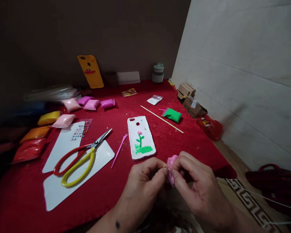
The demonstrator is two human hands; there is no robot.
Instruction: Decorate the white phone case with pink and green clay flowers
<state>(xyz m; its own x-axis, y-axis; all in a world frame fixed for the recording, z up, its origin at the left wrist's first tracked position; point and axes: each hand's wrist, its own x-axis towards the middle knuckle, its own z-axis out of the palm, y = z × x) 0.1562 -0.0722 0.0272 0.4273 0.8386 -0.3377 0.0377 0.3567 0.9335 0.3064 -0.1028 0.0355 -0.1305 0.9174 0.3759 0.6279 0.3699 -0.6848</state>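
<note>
So I'm pinching a pink clay packet [171,163] over the near edge of the tabletop [196,145], left fingers [160,178] nipping its left side, right fingers [181,183] gripping its right, both closed down narrow. I'm guessing I'm working it open, and the next move is probably calling for a light, controlled pull. Its long axis is running roughly near to far; can't tell the tilt. Farther and left, the white phone case [147,137] is lying with its camera-hole end pointing far and slightly left.
</note>
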